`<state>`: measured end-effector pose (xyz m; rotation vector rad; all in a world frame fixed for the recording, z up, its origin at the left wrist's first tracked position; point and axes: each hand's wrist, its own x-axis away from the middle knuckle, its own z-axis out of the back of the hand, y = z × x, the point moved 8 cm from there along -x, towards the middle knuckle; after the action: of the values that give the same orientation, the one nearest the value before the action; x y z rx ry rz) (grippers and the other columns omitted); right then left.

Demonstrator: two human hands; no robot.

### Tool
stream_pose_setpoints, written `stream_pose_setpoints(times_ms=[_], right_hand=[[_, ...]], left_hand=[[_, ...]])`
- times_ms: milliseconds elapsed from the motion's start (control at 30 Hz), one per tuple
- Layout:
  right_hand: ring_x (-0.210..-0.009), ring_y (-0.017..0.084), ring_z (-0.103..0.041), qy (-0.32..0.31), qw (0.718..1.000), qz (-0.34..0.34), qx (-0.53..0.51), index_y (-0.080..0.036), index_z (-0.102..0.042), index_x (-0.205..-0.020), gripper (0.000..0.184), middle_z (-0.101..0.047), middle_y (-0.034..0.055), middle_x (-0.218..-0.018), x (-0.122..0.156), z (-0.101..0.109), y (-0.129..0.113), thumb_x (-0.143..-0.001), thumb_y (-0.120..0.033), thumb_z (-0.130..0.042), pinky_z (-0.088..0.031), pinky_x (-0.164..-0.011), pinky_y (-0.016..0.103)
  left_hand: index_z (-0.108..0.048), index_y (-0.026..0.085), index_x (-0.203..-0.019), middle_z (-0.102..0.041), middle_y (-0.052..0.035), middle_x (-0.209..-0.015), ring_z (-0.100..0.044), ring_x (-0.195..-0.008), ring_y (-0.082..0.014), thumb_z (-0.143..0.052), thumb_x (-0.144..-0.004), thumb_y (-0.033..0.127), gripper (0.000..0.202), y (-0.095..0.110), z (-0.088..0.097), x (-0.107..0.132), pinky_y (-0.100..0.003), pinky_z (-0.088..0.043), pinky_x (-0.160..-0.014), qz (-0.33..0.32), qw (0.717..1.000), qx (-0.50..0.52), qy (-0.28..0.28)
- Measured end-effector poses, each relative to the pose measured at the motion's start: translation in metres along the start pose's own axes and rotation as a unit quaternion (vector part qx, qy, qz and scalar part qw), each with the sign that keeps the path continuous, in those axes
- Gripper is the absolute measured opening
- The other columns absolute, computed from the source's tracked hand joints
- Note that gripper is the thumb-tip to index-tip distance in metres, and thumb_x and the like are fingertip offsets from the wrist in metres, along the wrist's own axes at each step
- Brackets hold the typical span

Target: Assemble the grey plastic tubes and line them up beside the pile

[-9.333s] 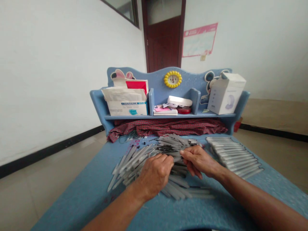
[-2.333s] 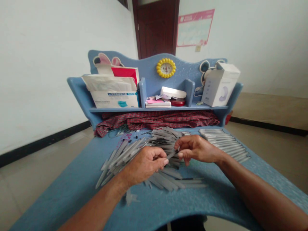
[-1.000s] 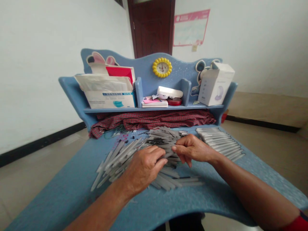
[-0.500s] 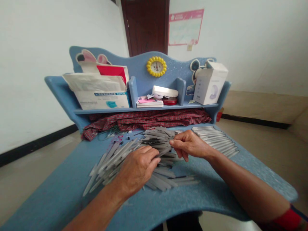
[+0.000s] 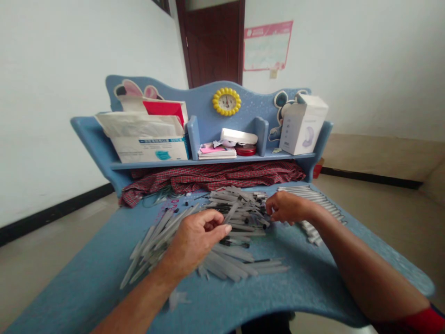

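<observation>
My left hand (image 5: 194,243) is closed over the near-left side of a loose pile of slim, translucent grey pen-like sticks (image 5: 229,262). A single pale stick (image 5: 232,211) points up and away from between its thumb and forefinger. My right hand (image 5: 287,207) is at the pile's right edge, fingers curled down beside small black caps (image 5: 264,226). Whatever its fingertips grip, if anything, is hidden. Behind and under the right forearm, a neat row of whitish pens (image 5: 314,197) lies side by side.
A blue desk (image 5: 288,297) carries everything. Its back shelf holds a mask box (image 5: 149,148), stacked papers (image 5: 217,154), a red tin (image 5: 246,150) and a white box (image 5: 302,127). Red checked cloth (image 5: 215,175) is bunched beneath. A translucent scrap (image 5: 178,299) lies beside my left forearm.
My right hand has moved right, away from my left hand, to the pile's right edge. My left hand has shifted slightly left, the stick still at its fingertips. The view has tilted up slightly.
</observation>
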<state>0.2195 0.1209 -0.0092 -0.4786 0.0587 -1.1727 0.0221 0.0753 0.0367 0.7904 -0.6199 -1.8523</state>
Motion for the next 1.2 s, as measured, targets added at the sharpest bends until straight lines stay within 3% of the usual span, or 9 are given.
stream_pose_setpoints(times_ms=[100, 267, 533, 900, 967, 1067, 1200], right_hand=[[-0.037, 0.007, -0.053, -0.025, 0.998, 0.014, 0.053, -0.015, -0.062, -0.082, 0.017, -0.064, 0.0002, -0.063, -0.006, -0.012, -0.002, -0.066, -0.016, -0.056, -0.035, -0.038, 0.016], [-0.043, 0.008, -0.056, -0.036, 0.995, 0.005, 0.098, -0.015, -0.064, -0.085, 0.021, -0.067, 0.0022, -0.067, -0.013, -0.022, -0.003, -0.067, -0.017, -0.053, -0.035, -0.042, 0.016], [-0.043, 0.012, -0.057, -0.031, 0.993, -0.020, 0.117, -0.013, -0.066, -0.081, 0.023, -0.063, 0.0032, -0.051, -0.015, -0.021, 0.001, -0.066, -0.012, -0.049, -0.036, -0.042, 0.017], [-0.045, 0.013, -0.057, 0.015, 0.992, -0.016, 0.127, -0.014, -0.063, -0.070, 0.013, -0.062, 0.0034, -0.051, -0.014, -0.015, -0.006, -0.068, -0.017, -0.051, -0.035, -0.045, 0.020], [-0.041, 0.010, -0.054, 0.040, 0.996, -0.010, 0.084, -0.015, -0.061, -0.071, 0.011, -0.061, 0.0009, -0.054, -0.011, -0.009, -0.008, -0.070, -0.018, -0.050, -0.034, -0.043, 0.018], [-0.041, 0.009, -0.054, 0.073, 0.993, 0.046, -0.083, -0.015, -0.055, -0.073, 0.007, -0.056, -0.0022, -0.054, -0.004, -0.002, -0.021, -0.072, -0.019, -0.049, -0.036, -0.041, 0.017], [-0.044, 0.009, -0.053, 0.002, 0.948, 0.140, -0.286, -0.016, -0.051, -0.076, 0.006, -0.055, -0.0030, -0.058, 0.009, -0.018, -0.057, -0.073, -0.021, -0.051, -0.040, -0.041, 0.017]], left_hand=[[-0.057, 0.017, -0.063, -0.051, 0.0045, -0.058, -0.045, -0.054, -0.0101, -0.059, -0.067, 0.035, 0.018, -0.005, 0.001, -0.001, -0.020, -0.035, -0.050, 0.042, 0.997, 0.059, -0.002], [-0.058, 0.017, -0.064, -0.055, 0.0024, -0.061, -0.050, -0.060, -0.0121, -0.061, -0.065, 0.037, 0.020, -0.012, 0.001, -0.003, -0.022, -0.039, -0.056, 0.060, 0.992, 0.111, -0.001], [-0.058, 0.017, -0.064, -0.052, 0.0040, -0.057, -0.046, -0.054, -0.0101, -0.061, -0.066, 0.036, 0.020, -0.018, 0.003, -0.004, -0.021, -0.035, -0.052, 0.078, 0.986, 0.143, 0.020], [-0.056, 0.015, -0.066, -0.054, 0.0041, -0.053, -0.049, -0.051, -0.0097, -0.063, -0.070, 0.032, 0.019, -0.029, -0.001, -0.004, -0.022, -0.038, -0.051, 0.098, 0.972, 0.213, 0.013], [-0.058, 0.014, -0.069, -0.055, 0.0034, -0.056, -0.050, -0.052, -0.0097, -0.064, -0.070, 0.030, 0.017, -0.031, -0.001, -0.004, -0.021, -0.039, -0.051, 0.105, 0.963, 0.246, 0.022], [-0.060, 0.013, -0.074, -0.057, 0.0019, -0.061, -0.052, -0.054, -0.0095, -0.064, -0.070, 0.027, 0.015, -0.032, 0.002, -0.003, -0.020, -0.040, -0.051, 0.117, 0.945, 0.302, 0.048], [-0.060, 0.012, -0.076, -0.060, -0.0008, -0.067, -0.054, -0.058, -0.0096, -0.065, -0.069, 0.024, 0.015, -0.033, 0.005, -0.003, -0.020, -0.042, -0.052, 0.117, 0.912, 0.386, 0.073]])
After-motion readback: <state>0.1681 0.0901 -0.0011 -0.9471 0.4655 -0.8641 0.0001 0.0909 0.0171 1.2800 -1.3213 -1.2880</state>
